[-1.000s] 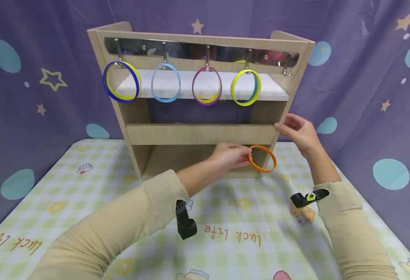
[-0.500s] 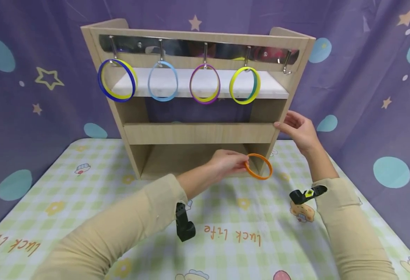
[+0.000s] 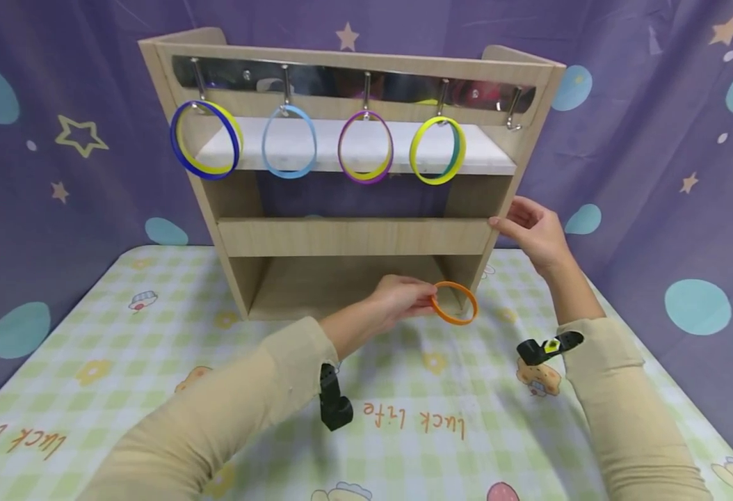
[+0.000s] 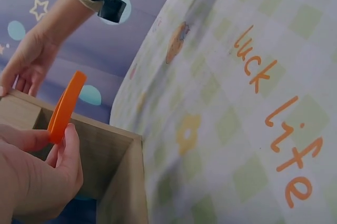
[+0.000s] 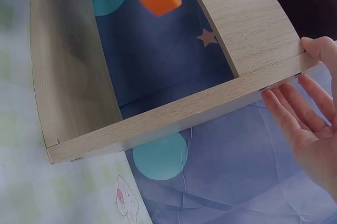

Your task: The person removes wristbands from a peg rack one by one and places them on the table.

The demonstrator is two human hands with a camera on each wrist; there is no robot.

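My left hand (image 3: 404,300) pinches an orange wristband (image 3: 454,303) between thumb and fingertips, in front of the shelf's lower right opening. In the left wrist view the orange wristband (image 4: 67,107) is seen nearly edge-on. My right hand (image 3: 534,235) holds the right side panel of the wooden shelf (image 3: 354,238). In the right wrist view that hand (image 5: 310,97) has its thumb on the front and its fingers against the outer side. Hanging from hooks are blue and yellow wristbands (image 3: 236,145), a light blue wristband (image 3: 268,149), purple and yellow wristbands (image 3: 340,149) and yellow and teal wristbands (image 3: 413,149).
A metal hook rail (image 3: 316,82) runs across the shelf's top; its rightmost hook (image 3: 514,111) bears no wristband. Below it lies a white shelf board (image 3: 485,156). The shelf stands on a checked tablecloth (image 3: 404,466), before a purple curtain (image 3: 416,24).
My left hand has drawn the orange wristband down and slightly left, away from the shelf. The right hand keeps its place on the side panel. The view has shifted slightly.
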